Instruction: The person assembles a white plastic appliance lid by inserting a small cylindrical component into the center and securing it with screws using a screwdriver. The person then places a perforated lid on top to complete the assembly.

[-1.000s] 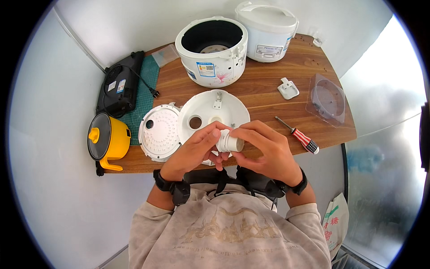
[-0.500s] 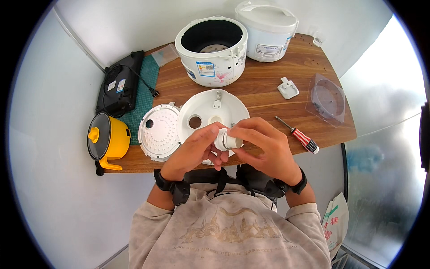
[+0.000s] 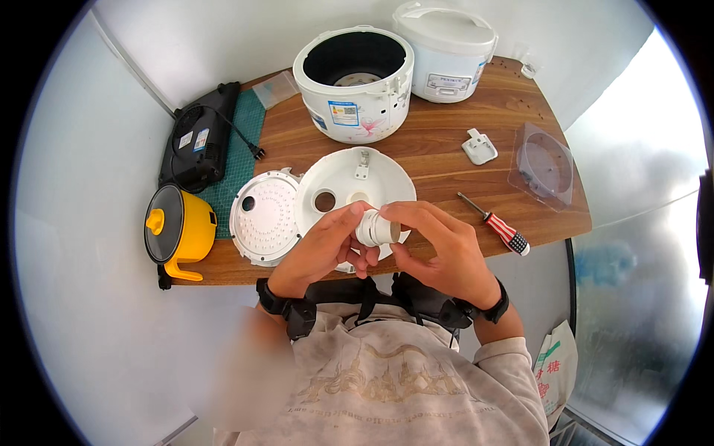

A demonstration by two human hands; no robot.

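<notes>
Head view: holding a small white stepped plastic cylinder (image 3: pixel 377 230) in curled fingers of the left hand (image 3: pixel 320 249); touching its upper edge with parted fingers of the right hand (image 3: pixel 450 251), cannot tell whether gripping. Positioned before a round white plastic lid (image 3: pixel 338 172).

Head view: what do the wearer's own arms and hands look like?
The left hand and right hand are ungloved. Each wrist wears a black strap with a blocky dark module. The right sleeve is beige, ending above the wrist; the left is blurred.
</notes>
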